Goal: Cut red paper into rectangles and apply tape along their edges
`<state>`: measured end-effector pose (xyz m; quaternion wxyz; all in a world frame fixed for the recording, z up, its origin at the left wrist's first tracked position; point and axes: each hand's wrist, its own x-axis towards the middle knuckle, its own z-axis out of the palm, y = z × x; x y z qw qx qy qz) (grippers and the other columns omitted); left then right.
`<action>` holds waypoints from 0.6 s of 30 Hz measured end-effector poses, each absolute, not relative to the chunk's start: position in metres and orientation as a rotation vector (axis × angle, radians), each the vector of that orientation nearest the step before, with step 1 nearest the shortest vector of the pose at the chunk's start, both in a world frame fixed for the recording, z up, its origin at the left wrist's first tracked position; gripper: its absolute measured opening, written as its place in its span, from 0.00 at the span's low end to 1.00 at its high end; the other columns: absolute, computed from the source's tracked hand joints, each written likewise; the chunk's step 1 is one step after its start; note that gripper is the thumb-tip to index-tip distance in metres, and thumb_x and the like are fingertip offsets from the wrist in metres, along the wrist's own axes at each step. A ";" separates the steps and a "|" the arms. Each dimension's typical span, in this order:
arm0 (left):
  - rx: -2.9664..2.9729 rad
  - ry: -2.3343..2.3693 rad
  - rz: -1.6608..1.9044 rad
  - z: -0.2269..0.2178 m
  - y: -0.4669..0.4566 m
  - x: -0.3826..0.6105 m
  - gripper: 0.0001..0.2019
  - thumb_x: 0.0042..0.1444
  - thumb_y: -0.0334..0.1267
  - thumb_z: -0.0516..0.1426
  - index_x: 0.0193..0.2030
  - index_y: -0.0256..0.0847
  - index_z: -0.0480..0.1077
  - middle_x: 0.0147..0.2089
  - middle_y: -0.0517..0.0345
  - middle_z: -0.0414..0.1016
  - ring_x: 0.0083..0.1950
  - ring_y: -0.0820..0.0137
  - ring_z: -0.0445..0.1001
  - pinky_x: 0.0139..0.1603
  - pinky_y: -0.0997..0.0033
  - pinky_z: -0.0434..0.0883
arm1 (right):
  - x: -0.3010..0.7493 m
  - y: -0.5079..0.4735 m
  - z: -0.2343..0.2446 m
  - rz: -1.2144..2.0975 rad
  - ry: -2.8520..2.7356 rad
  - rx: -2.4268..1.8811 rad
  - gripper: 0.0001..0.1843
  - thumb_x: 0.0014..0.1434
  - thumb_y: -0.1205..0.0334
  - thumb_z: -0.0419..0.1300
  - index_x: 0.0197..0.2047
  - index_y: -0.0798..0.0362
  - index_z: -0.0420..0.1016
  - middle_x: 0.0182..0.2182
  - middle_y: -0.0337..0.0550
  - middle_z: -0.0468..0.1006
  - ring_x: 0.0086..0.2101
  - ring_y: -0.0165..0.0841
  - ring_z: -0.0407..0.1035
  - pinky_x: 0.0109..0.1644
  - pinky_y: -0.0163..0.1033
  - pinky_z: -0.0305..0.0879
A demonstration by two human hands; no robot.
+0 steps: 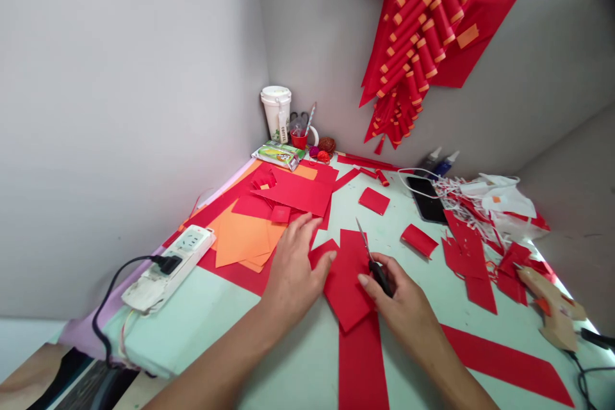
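My left hand (298, 257) is open with its fingers apart, just left of a red paper piece (348, 298); I cannot tell whether it touches the paper. In my right hand (396, 288) is a pair of black-handled scissors (379, 274), the thin metal blades pointing away from me over the red paper. That piece lies tilted across a long red paper strip (364, 365) running toward the table's near edge. Beyond my left fingers are more red sheets (302, 192) and orange paper (243, 240).
A power strip (185, 246) with a black plug lies at left. At right are a glue gun (552, 307), a phone (425, 200), paper scraps (468, 259) and another red strip (509, 365). A white cup (277, 112) stands in the back corner; red paper firecrackers (413, 38) hang on the wall.
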<state>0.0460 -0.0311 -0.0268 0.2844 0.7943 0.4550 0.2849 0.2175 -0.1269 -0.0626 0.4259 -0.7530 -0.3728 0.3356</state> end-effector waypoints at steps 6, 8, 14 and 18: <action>2.452 0.886 0.287 -0.048 -0.060 0.044 0.36 0.53 0.53 0.61 0.65 0.38 0.60 0.69 0.39 0.57 0.69 0.49 0.55 0.66 0.45 0.58 | 0.229 -0.133 -0.052 0.791 -0.892 -1.731 0.28 0.62 0.39 0.52 0.56 0.48 0.70 0.37 0.44 0.78 0.35 0.37 0.72 0.39 0.41 0.68; 2.502 0.884 0.182 -0.055 -0.062 0.046 0.43 0.49 0.57 0.63 0.66 0.35 0.57 0.70 0.35 0.54 0.71 0.46 0.51 0.67 0.41 0.54 | 0.233 -0.133 -0.049 0.839 -0.822 -1.633 0.27 0.62 0.40 0.53 0.56 0.49 0.71 0.37 0.45 0.77 0.36 0.37 0.72 0.37 0.39 0.68; 2.601 0.856 0.075 -0.057 -0.061 0.048 0.41 0.54 0.56 0.58 0.68 0.32 0.55 0.72 0.33 0.47 0.73 0.47 0.45 0.68 0.41 0.48 | 0.246 -0.131 -0.037 1.135 -0.679 -1.333 0.25 0.59 0.45 0.60 0.54 0.51 0.73 0.42 0.49 0.77 0.44 0.40 0.71 0.33 0.37 0.68; 2.576 0.775 -0.054 -0.050 -0.058 0.043 0.34 0.56 0.44 0.56 0.68 0.34 0.56 0.73 0.36 0.44 0.73 0.49 0.42 0.69 0.43 0.48 | 0.262 -0.138 -0.033 1.128 -0.831 -1.593 0.25 0.54 0.47 0.66 0.53 0.46 0.75 0.47 0.47 0.77 0.48 0.43 0.71 0.45 0.43 0.70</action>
